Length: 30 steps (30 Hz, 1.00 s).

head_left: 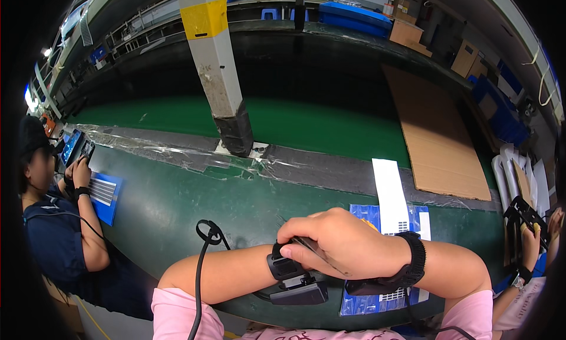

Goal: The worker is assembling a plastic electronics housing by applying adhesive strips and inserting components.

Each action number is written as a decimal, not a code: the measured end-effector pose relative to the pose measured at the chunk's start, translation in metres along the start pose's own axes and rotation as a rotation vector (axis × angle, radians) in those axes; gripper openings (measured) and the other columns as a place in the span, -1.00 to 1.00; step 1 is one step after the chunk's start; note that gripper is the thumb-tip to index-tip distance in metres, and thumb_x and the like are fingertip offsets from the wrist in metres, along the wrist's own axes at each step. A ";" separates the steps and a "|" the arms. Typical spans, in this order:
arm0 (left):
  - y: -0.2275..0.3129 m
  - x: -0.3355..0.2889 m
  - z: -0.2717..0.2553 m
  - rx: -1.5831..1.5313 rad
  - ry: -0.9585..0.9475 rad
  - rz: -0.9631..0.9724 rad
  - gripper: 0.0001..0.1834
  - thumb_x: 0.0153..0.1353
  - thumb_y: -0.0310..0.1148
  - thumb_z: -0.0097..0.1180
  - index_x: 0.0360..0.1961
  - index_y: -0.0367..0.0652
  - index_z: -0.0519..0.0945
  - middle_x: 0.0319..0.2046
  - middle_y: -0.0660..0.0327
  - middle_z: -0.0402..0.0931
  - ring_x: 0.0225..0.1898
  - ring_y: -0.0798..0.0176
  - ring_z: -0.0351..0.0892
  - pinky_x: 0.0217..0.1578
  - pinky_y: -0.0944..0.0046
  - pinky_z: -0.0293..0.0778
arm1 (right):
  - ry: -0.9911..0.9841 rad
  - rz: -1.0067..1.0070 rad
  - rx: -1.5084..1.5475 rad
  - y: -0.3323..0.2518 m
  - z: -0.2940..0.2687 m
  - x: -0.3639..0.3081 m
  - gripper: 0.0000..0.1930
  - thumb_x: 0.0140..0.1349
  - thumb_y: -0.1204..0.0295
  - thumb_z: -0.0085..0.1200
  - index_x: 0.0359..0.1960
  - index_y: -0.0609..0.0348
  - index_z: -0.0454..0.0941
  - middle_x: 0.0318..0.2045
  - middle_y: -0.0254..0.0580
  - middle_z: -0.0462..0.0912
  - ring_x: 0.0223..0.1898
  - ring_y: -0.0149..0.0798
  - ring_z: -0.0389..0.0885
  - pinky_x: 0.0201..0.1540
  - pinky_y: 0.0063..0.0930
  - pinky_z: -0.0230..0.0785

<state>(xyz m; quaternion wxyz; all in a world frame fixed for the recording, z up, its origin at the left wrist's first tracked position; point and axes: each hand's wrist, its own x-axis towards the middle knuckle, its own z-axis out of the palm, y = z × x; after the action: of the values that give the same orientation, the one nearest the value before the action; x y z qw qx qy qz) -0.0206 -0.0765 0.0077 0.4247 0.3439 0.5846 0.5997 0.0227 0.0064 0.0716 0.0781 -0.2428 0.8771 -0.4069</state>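
My right hand (339, 240) reaches across to my left wrist, thumb and forefinger closed on the black wrist strap (277, 254) there. A dark thin edge (318, 254) shows beneath the right palm; what it belongs to I cannot make out. My left forearm (230, 275) lies across from the lower left, and its hand is hidden behind the right one. Below the left wrist hangs a small black device (299, 294). Another black band (413, 260) with a dark device circles my right wrist. Under my right arm lies a blue plastic-covered sheet (356, 304) with a white printed strip (389, 192).
A black cable (202, 281) loops beside my left arm. Ahead, a post (218, 74) rises from the green table (171, 192). Flat cardboard (439, 139) lies at the right. A person (59, 222) at the left holds a device; another person's hand (530, 245) holds a black object.
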 end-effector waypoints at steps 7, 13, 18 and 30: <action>0.003 0.009 0.014 -0.093 -0.120 -0.076 -0.78 0.10 -0.51 0.00 -0.19 -0.30 0.50 -0.28 0.21 0.48 -0.22 0.44 0.42 -0.29 0.46 0.36 | 0.581 -0.050 0.310 0.016 -0.025 -0.029 -0.81 0.15 0.43 0.04 -0.26 0.30 0.49 -0.42 -0.13 0.60 -0.37 -0.34 0.57 -0.26 -0.54 0.38; 0.005 0.014 -0.002 -0.053 -0.042 -0.224 -0.81 0.14 -0.51 0.00 -0.20 -0.24 0.52 -0.23 0.23 0.51 -0.19 0.40 0.45 -0.22 0.41 0.36 | 0.844 0.370 0.854 0.076 -0.057 -0.116 -0.68 0.23 0.34 -0.03 -0.05 0.28 0.46 -0.40 -0.20 0.58 -0.43 -0.47 0.49 -0.33 -0.62 0.35; 0.000 0.023 0.002 0.029 -0.018 -0.206 -0.82 0.13 -0.53 0.01 -0.21 -0.24 0.52 -0.25 0.24 0.51 -0.19 0.40 0.44 -0.18 0.41 0.35 | 0.779 0.478 1.014 0.103 -0.054 -0.172 -0.77 0.20 0.41 -0.03 -0.25 0.37 0.51 -0.48 -0.14 0.58 -0.54 -0.46 0.49 -0.44 -0.62 0.35; 0.011 0.061 0.030 0.785 -0.135 0.347 -0.64 0.00 -0.48 0.13 -0.10 -0.20 0.49 0.01 0.13 0.38 0.08 0.00 0.22 0.09 0.15 0.18 | 0.995 0.409 0.848 0.136 -0.040 -0.185 -0.84 0.02 0.58 0.11 -0.34 0.25 0.44 -0.65 -0.39 0.51 -0.64 -0.58 0.44 -0.61 -0.81 0.14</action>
<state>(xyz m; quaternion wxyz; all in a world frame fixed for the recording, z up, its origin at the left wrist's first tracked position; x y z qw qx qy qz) -0.0188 -0.0080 0.0155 0.1919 0.6108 0.6729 0.3706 0.1206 0.1987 -0.0160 -0.1707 0.1954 0.6016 -0.7555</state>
